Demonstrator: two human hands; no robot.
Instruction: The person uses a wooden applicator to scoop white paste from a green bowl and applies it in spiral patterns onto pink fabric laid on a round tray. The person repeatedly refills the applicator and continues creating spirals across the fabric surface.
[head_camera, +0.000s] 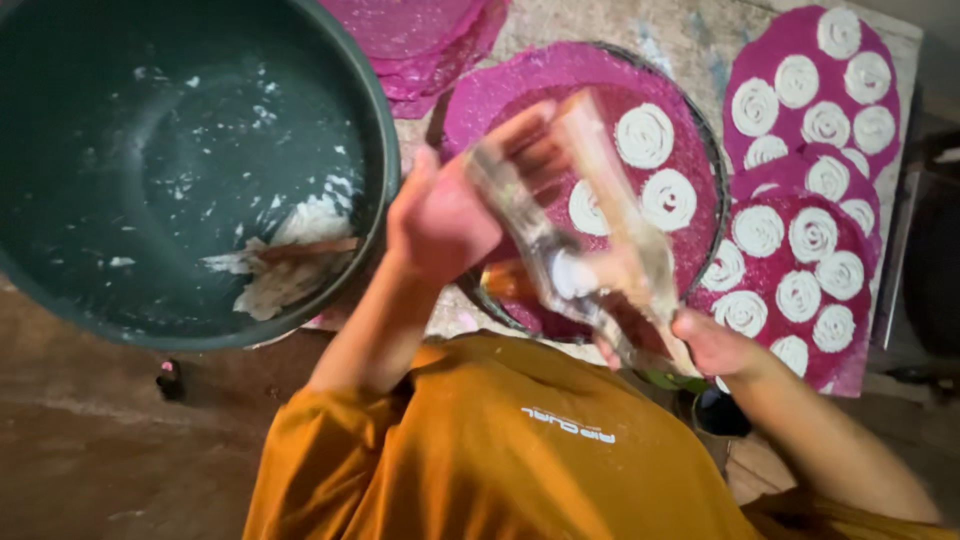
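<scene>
Magenta dough rounds fill the right half of the frame, most carrying white piped spirals. Centre frame: both hands grip a clear plastic piping bag (590, 240), blurred with motion, held over the round tray (712, 160).

- Left hand (445, 215), centre of frame: fingers closed around the upper, twisted end of the bag.
- Right hand (715, 345), lower right of centre: closed on the bag's other end, close to the orange shirt (500, 440). Which end is the nozzle cannot be told through the blur.
- A lump of white filling (570, 272) shows inside the bag, mid-length. The bag looks mostly spent.

Risks, as judged from here:
- Bag nearly empty, so a hard squeeze could spit air and splatter across the three finished spirals (645, 135) on the tray's magenta round (520, 85).
- Bag hangs just above that round; a dip could smear or tear it.
- Loose grip on the twist could let filling back out over the left hand.

Surroundings:
- Big dark green basin (120, 120), upper left, streaked with white paste; a wooden paddle (310, 247) lies in the remnant at its lower right wall. It stands just beside the tray, crowding the left elbow.
- Finished rounds with spirals (800, 250) overlap along the right edge, touching the tray's side.
- Plain magenta rounds stacked (420, 35) at top centre.
- Small dark item (169, 379) on the brown floor, lower left; kind unclear.
</scene>
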